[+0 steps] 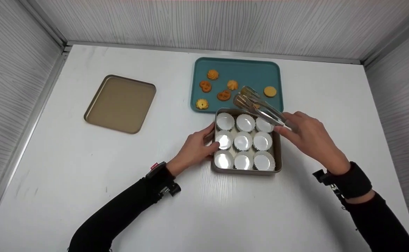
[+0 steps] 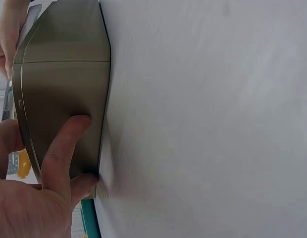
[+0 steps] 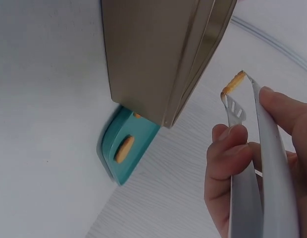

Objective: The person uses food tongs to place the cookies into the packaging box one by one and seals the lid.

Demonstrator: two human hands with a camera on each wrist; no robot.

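My left hand (image 1: 196, 148) grips the left wall of a rectangular metal tin (image 1: 278, 154), thumb over its rim and fingers against the outside. Rows of white fluted paper cups (image 1: 243, 141) line the tin. In my right hand (image 1: 311, 138) I hold metal tongs (image 1: 271, 112), angled over the tin's far right corner. A golden cookie (image 3: 233, 83) is pinched between the tong tips in the right wrist view. Behind the tin lies a teal tray (image 1: 257, 70) bearing pretzel-shaped cookies (image 1: 205, 86), swirled cookies (image 1: 212, 74) and a round cookie (image 1: 270, 91).
A flat bronze square tray or lid (image 1: 120, 105) lies on the white table (image 1: 85, 175) at the left. Grey wood-grain panels (image 1: 204, 26) enclose the table at the back and sides. The tin's far edge stands close against the teal tray's near edge.
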